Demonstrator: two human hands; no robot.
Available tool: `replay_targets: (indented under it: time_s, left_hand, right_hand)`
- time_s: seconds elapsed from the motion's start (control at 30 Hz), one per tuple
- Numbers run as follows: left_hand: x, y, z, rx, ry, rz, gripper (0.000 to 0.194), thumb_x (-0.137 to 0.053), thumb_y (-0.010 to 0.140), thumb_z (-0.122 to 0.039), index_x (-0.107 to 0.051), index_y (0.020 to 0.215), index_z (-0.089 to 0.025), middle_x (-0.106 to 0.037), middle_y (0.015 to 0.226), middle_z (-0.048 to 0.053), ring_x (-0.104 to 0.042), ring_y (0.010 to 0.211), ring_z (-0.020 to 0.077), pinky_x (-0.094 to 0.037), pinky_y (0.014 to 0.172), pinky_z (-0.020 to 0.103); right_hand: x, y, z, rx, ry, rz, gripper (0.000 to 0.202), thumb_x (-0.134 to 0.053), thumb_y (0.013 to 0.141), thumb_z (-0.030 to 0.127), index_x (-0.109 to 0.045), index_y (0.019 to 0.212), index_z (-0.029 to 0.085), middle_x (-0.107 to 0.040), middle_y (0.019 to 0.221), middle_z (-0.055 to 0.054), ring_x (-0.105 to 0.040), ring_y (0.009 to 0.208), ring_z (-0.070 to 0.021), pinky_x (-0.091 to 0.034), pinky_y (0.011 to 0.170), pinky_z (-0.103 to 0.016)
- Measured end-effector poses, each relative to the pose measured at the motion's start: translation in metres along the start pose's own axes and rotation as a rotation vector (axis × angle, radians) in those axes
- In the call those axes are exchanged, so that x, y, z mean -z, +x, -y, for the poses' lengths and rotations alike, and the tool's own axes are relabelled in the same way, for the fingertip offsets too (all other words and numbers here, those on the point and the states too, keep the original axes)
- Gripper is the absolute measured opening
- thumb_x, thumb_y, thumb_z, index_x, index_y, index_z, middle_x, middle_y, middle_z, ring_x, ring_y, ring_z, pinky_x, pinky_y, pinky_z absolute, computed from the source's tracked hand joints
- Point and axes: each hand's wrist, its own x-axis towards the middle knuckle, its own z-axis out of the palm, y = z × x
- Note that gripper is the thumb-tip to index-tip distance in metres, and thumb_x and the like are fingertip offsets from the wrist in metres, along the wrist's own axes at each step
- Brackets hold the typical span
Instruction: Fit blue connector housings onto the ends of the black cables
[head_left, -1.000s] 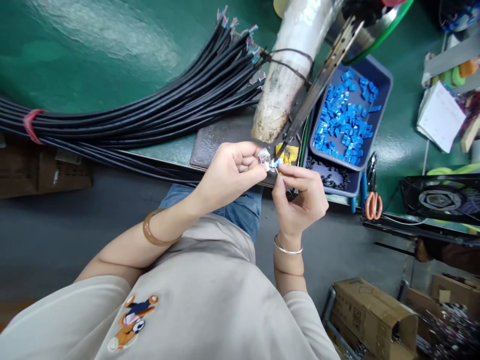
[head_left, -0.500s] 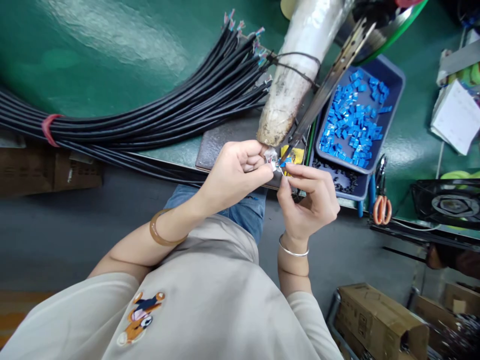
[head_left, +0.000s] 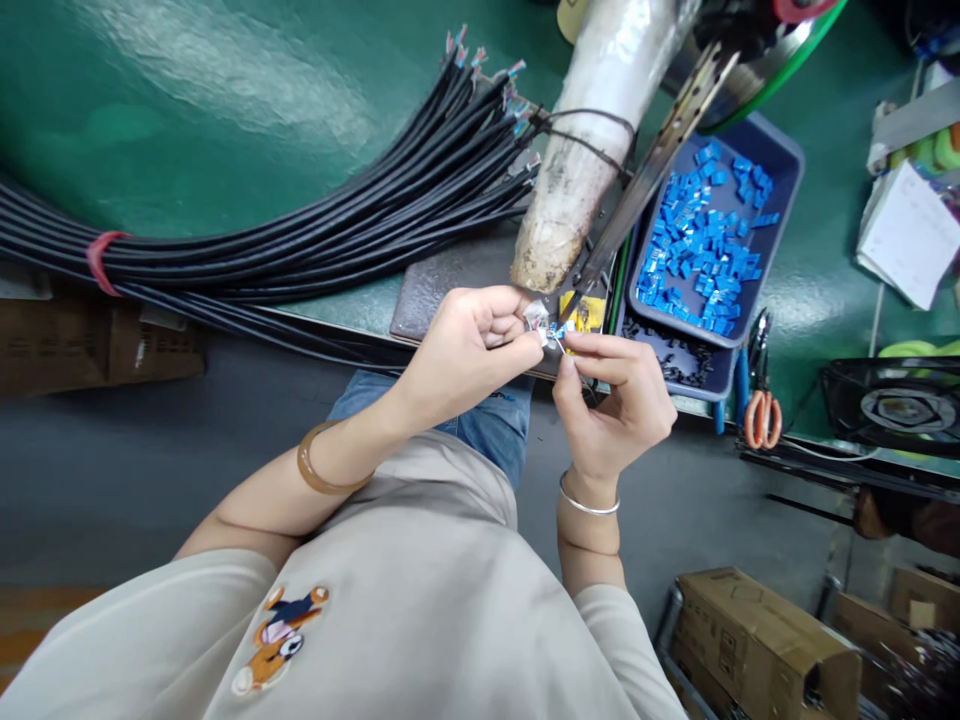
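Note:
My left hand [head_left: 474,340] is closed, thumb and fingers pinching a small whitish, partly clear piece [head_left: 536,318]. Facing it, my right hand [head_left: 616,392] is closed too, its fingertips on a thin pale wire [head_left: 558,346]. A small blue part [head_left: 556,331] shows between the two hands; which fingers hold it I cannot tell. The tip of a slanted metal rod [head_left: 611,240], which looks like a fixed soldering iron, comes down right at this spot. Just behind my right fingertips is a yellow pad [head_left: 585,312].
A white wrapped duct [head_left: 577,180] hangs right above my hands. Black cables [head_left: 300,245] with stripped ends lie on the green table [head_left: 225,120]. To the right are a tray [head_left: 787,190] of blue parts, one with black pieces [head_left: 694,365] under it, and orange-handled pliers [head_left: 763,420].
Both hands stay almost in place, still pinching at the rod's tip. The whole view has shifted very slightly; the small blue part shows a little differently between the fingers.

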Motion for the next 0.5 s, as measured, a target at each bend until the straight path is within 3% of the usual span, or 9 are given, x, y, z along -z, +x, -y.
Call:
replay_targets:
  time_s: [0.23, 0.5]
  left_hand:
    - [0.0001, -0.0004, 0.0014, -0.022, 0.018, -0.029, 0.019, -0.06, 0.072, -0.008, -0.047, 0.061, -0.017, -0.029, 0.053, -0.006, -0.025, 0.049, 0.0036, -0.019, 0.045, 0.02]
    - [-0.0002, -0.0014, 0.002, -0.012, 0.015, 0.023, 0.018, -0.059, 0.076, -0.011, -0.046, 0.064, -0.017, -0.029, 0.056, -0.006, -0.025, 0.051, 0.0041, -0.02, 0.045, 0.019]
  right_hand:
    - [-0.0001, 0.0012, -0.0002, -0.006, -0.046, 0.001, 0.014, -0.068, 0.082, 0.009, -0.063, 0.083, 0.022, -0.073, 0.091, 0.001, -0.071, 0.084, -0.015, -0.06, 0.076, -0.033]
    - [-0.0013, -0.0003, -0.0009, -0.003, -0.016, -0.037, 0.016, -0.069, 0.078, 0.006, -0.061, 0.079, 0.021, -0.074, 0.088, 0.0, -0.071, 0.081, -0.0141, -0.059, 0.074, -0.031]
